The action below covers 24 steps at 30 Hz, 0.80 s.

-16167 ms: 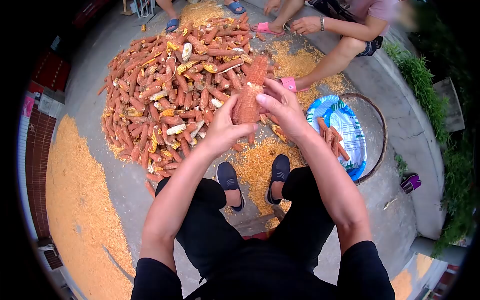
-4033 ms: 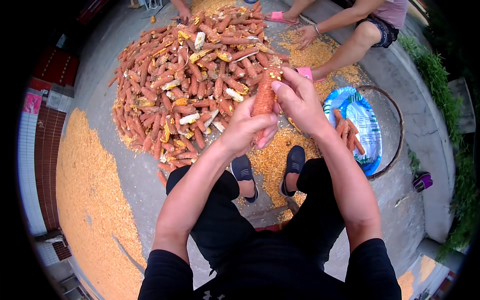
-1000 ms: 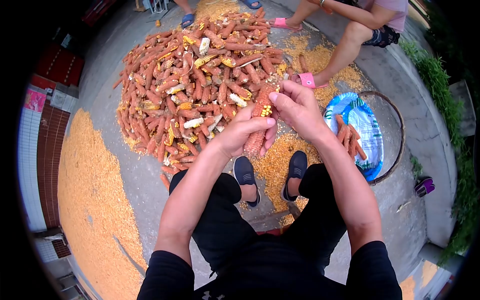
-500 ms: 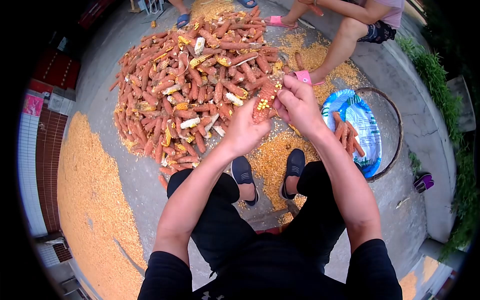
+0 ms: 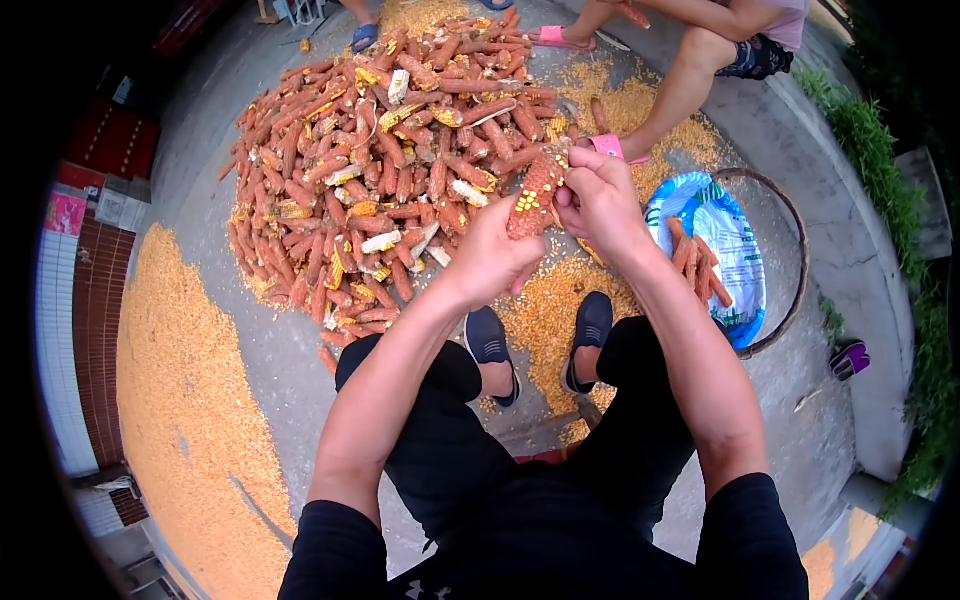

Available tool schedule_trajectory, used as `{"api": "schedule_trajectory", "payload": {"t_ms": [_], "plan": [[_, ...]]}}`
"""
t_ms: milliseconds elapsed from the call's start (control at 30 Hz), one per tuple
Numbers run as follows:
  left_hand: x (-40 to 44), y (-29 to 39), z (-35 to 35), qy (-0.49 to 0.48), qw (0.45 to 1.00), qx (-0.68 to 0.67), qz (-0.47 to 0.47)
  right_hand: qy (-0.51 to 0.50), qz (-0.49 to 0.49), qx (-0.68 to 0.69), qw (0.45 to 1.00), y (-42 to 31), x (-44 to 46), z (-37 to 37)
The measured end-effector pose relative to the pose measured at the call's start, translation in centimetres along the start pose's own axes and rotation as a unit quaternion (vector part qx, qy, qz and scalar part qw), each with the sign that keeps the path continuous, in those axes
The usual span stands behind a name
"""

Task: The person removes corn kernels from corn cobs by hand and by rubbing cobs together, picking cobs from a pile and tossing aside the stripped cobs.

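Between my hands is a reddish corn cob (image 5: pixel 538 192), mostly bare, with some yellow kernels still on its face. My left hand (image 5: pixel 497 252) is wrapped round the lower end of the cob. At its upper right side, my right hand (image 5: pixel 603 205) is closed with bent fingers against the cob, the thumb near the kernels. Beyond my hands lies a big pile of corn cobs (image 5: pixel 390 170), most stripped, a few with yellow or whitish kernels. Loose corn kernels (image 5: pixel 540 320) cover the ground below, between my shoes.
A basket lined with a blue and white bag (image 5: pixel 740 260) holds several bare cobs at the right. A wide spread of kernels (image 5: pixel 185 420) lies at the left. Another person's leg (image 5: pixel 685 95) and pink sandal (image 5: pixel 612 147) are at the upper right. A purple shoe (image 5: pixel 849 361) lies far right.
The cob has turned slightly in my grip, showing more of its kernels. Both hands stay in nearly the same place, and the view has shifted a little.
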State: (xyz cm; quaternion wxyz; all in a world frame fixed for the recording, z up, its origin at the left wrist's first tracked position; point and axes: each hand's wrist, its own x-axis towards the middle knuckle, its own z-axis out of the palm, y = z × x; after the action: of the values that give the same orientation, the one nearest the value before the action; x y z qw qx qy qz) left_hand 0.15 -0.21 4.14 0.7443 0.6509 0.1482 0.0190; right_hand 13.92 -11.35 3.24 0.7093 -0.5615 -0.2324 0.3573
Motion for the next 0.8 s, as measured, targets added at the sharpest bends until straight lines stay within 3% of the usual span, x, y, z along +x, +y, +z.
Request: {"api": "schedule_trajectory", "payload": {"t_ms": [100,300,400,500,600,633,800], "plan": [[0.2,0.0,-1.1,-0.065,0.99,-0.121,-0.026,-0.027,0.046,0.132,0.99,-1.1,-0.3,0.4],[0.0,-0.1,-1.2,-0.086,0.985,-0.149,-0.034,-0.034,0.006,0.031,0.999,-1.2,-0.4,0.5],[-0.4,0.5,-1.3,-0.157,0.952,-0.255,-0.056,-0.015,-0.037,-0.014,0.999,-0.6,-0.3,0.6],[0.1,0.0,-1.4,-0.129,0.968,-0.213,-0.036,-0.053,-0.017,0.044,0.997,-0.7,-0.3,0.2],[0.6,-0.2,-0.4,0.028,1.0,-0.007,0.008,-0.03,0.003,0.038,0.999,-1.4,-0.7,1.0],[0.8,-0.6,0.2,0.07,0.993,0.044,0.079,-0.031,-0.006,0.012,0.999,-1.2,-0.6,1.0],[0.3,-0.3,-0.2,0.014,0.999,-0.01,0.041,-0.029,-0.059,-0.05,0.997,0.1,-0.1,0.3]]}}
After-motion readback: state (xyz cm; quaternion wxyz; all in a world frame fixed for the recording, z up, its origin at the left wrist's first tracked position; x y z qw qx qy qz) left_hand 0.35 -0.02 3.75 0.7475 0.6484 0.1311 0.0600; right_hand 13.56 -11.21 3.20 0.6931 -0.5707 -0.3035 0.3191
